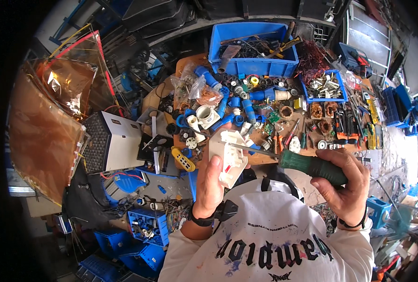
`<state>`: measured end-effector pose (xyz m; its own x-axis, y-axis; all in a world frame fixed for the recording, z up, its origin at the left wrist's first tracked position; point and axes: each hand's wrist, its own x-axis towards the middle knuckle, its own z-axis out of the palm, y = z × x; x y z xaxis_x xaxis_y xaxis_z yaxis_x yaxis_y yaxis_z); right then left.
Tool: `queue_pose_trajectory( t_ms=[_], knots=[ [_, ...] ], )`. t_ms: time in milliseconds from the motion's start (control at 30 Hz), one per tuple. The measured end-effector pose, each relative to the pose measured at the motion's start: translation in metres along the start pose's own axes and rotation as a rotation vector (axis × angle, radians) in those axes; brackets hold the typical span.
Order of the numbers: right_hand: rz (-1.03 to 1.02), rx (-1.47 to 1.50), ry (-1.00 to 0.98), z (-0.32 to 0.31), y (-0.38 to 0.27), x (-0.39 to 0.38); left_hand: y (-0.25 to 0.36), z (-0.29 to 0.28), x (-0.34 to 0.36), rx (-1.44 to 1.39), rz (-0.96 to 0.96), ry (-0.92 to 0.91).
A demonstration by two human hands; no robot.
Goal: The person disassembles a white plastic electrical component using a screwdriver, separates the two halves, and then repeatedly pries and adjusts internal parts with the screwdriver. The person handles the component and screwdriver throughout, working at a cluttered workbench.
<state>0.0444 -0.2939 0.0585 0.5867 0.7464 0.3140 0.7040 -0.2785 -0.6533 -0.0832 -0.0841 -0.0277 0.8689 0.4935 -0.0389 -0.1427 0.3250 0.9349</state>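
Left hand [210,185] is up in front of the chest, fingers wrapped tight around the lower end of a white moulded plastic electrical housing [229,157], thumb pressed along its near face, so the piece sits upright and slightly tilted just above the near edge of the cluttered wooden workbench [190,63]. Right hand [347,181] is clenched round the dark green handle of a screwdriver [312,165], all fingers curled shut on it, and the thin steel shaft runs leftward, almost level, with its tip meeting the upper part of the white housing. Whether the tip sits in a screw head is too small to tell. Behind the housing, on the bench, lies a scatter of blue plastic pipe fittings [228,105] and a white round socket part [204,114]. Farther back stands a big blue plastic crate [251,66] full of tools, and to its right a small blue tray of metal parts [325,87]. A yellow pendant controller [182,159] lies just left of the left hand, and a grey-and-white perforated metal box [111,141] sits farther left off the bench.
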Motion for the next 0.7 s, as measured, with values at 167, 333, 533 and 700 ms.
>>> queue_pose_trajectory(
  t_ms=[167,333,533,700],
  knots=[
    [0.009,-0.03,-0.1,0.0,-0.004,-0.001,-0.001,-0.005,-0.002,0.106,0.062,0.007],
    [-0.059,-0.031,-0.094,0.003,-0.004,-0.001,0.002,-0.002,-0.005,0.095,0.063,0.041],
    [-0.204,-0.095,-0.095,0.005,0.001,-0.003,0.004,-0.007,-0.007,0.009,0.025,0.032],
    [-0.417,-0.202,-0.054,0.011,0.008,-0.002,0.001,-0.013,-0.005,-0.063,-0.038,0.007]
  ],
)
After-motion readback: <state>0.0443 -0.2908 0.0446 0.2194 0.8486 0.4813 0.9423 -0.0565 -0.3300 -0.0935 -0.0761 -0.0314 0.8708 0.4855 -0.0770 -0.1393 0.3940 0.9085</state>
